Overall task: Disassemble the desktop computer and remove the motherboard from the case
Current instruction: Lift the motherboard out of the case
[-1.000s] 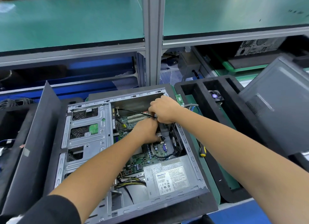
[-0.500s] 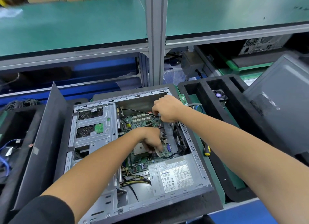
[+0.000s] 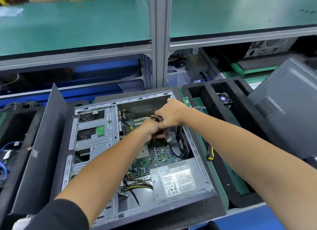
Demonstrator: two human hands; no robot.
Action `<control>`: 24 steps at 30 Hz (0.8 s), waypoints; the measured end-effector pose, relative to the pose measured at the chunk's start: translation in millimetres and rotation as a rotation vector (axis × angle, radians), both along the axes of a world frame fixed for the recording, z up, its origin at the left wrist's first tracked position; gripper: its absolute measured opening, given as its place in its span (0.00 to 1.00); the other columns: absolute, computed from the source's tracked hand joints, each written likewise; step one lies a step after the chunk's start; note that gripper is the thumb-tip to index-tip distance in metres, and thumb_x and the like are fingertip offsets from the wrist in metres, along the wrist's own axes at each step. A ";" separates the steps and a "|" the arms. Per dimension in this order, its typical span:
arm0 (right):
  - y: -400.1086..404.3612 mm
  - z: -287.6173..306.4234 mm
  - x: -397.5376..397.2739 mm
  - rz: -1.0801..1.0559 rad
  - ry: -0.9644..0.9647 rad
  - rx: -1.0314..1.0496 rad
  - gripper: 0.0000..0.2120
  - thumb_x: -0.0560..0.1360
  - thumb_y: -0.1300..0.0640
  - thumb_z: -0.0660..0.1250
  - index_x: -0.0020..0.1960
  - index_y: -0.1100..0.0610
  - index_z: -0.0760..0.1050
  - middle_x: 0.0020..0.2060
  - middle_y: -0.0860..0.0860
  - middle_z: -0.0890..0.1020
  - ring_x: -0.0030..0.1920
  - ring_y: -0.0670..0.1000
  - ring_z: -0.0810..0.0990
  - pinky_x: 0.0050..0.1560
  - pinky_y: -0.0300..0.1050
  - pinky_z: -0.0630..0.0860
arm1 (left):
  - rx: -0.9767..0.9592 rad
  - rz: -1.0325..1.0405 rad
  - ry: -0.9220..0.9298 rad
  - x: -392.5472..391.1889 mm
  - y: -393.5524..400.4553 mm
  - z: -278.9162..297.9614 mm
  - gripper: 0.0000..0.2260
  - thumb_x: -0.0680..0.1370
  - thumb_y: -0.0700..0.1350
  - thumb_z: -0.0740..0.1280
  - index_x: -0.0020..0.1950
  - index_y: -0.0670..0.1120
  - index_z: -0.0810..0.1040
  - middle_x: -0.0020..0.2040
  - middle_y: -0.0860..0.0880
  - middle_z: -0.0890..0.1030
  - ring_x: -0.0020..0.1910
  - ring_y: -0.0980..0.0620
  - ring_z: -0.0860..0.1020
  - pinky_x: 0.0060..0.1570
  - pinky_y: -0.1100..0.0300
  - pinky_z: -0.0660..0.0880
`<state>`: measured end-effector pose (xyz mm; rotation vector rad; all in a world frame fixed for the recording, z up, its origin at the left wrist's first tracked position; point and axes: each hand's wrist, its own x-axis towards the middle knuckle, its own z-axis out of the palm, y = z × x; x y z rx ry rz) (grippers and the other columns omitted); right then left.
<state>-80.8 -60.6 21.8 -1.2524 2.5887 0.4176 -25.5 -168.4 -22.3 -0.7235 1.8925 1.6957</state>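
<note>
Both hands meet over the far right of the green motherboard [image 3: 155, 156], which lies flat inside the open grey steel case [image 3: 93, 140]. The right hand [image 3: 169, 115] curls its fingers, pinching a thin black cable [image 3: 137, 113]. The left hand [image 3: 151, 129] has risen to touch it since half a second ago; its fingers curl underneath, and what they grip is hidden
</note>
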 end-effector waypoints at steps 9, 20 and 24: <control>-6.9 -6.4 -3.1 0.094 0.066 0.318 0.29 0.67 0.23 0.56 0.34 0.50 0.69 0.30 0.46 0.73 0.32 0.46 0.69 0.47 0.47 0.57 | -0.107 0.053 -0.023 -7.6 3.8 3.4 0.08 0.73 0.32 0.60 0.35 0.40 0.74 0.29 0.43 0.77 0.22 0.50 0.73 0.21 0.66 0.72; -9.7 0.2 -0.8 0.035 0.068 0.232 0.10 0.73 0.49 0.59 0.35 0.51 0.69 0.30 0.47 0.74 0.31 0.48 0.70 0.50 0.48 0.61 | -0.133 -0.078 0.171 -11.6 -6.8 11.3 0.06 0.70 0.27 0.64 0.36 0.36 0.77 0.31 0.43 0.76 0.24 0.51 0.71 0.26 0.62 0.71; -9.8 -0.1 0.8 0.067 0.109 0.253 0.08 0.73 0.54 0.58 0.36 0.51 0.69 0.30 0.47 0.74 0.32 0.48 0.71 0.47 0.47 0.58 | -0.300 -0.191 0.292 -12.0 -12.1 1.4 0.05 0.71 0.28 0.66 0.40 0.35 0.79 0.38 0.40 0.80 0.33 0.46 0.76 0.35 0.58 0.75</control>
